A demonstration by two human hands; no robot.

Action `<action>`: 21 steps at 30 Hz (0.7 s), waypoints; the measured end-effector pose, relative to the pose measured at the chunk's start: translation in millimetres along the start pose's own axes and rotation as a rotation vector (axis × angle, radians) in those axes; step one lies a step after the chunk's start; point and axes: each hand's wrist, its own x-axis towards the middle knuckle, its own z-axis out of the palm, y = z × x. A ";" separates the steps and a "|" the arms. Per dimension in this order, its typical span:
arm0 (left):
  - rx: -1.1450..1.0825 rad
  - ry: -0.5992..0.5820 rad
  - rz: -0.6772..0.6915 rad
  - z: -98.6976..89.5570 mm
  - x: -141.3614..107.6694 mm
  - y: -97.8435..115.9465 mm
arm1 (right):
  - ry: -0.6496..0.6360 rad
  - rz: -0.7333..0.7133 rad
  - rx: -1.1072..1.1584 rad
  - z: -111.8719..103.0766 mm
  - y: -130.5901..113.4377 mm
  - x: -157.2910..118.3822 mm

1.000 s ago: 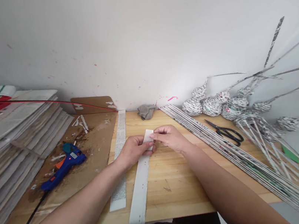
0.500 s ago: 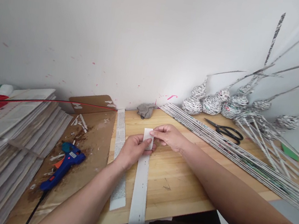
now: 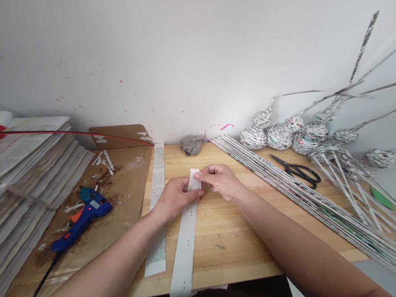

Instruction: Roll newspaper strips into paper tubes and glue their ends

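Observation:
A long white paper strip (image 3: 185, 256) runs from the table's front edge up to my hands, with small dark marks along it. My left hand (image 3: 177, 197) is closed around its upper part, thumb lying across the strip. With thumb and forefinger, my right hand (image 3: 218, 179) pinches the strip's top end at its right side. To the left, under my left forearm, lies a second strip, of printed newspaper (image 3: 156, 256), flat on the wooden table (image 3: 233, 233).
On the left, a blue glue gun (image 3: 85, 218) rests on stained cardboard (image 3: 123, 197) beside a newspaper stack (image 3: 22, 201). Rolled paper sticks (image 3: 288, 192), black scissors (image 3: 302, 172) and woven paper gourds (image 3: 253, 138) lie to the right. A grey rag (image 3: 191, 144) sits by the wall.
My left thumb has shifted slightly right and down across the strip. My right fingers have moved a little left over its top end. The whole view has shifted slightly.

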 end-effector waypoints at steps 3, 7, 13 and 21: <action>-0.019 -0.008 0.007 0.8 -0.4 0.5 | 0.000 -0.011 0.004 3.5 -0.7 -1.7; -0.070 -0.019 0.016 3.7 -2.5 3.3 | 0.012 -0.034 -0.008 9.5 -2.0 -4.7; -0.099 0.013 0.006 6.4 -5.3 7.0 | -0.027 -0.056 -0.015 13.8 -0.4 -6.8; -0.111 -0.042 -0.010 7.3 -7.5 11.2 | -0.046 -0.065 -0.026 14.5 -2.6 -10.2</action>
